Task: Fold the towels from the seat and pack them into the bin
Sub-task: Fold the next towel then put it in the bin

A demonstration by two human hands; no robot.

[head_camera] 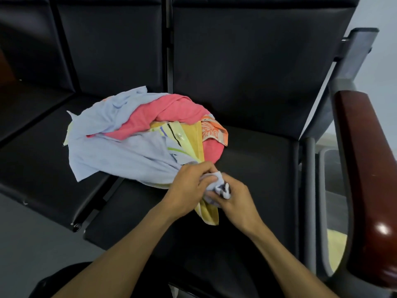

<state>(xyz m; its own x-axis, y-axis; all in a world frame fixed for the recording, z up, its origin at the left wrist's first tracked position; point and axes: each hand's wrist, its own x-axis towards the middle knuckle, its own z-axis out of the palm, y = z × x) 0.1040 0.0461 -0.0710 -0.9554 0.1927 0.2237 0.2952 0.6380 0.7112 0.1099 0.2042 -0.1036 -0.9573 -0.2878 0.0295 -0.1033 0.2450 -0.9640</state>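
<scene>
Towel pile (137,134) sits on the black seat (257,151), straddling the seam to the neighbouring seat on the left. Right half of the seat is bare, open room up to the metal frame post (309,168) and the wooden armrest (363,168). Front seat edge runs just below the hands.

Left hand (189,190) and right hand (236,198) meet at the pile's near corner, both grips closed on a bunched white cloth end (217,181) where the light blue towel (120,155) and yellow towel (206,214) come together. Yellow edge hangs below the hands, over the seat. Pink towel (163,117) and orange patterned towel (212,130) lie further back, apart from the hands.

Bin (322,190) stands right of the seat, behind the armrest; something yellow inside (335,248).
</scene>
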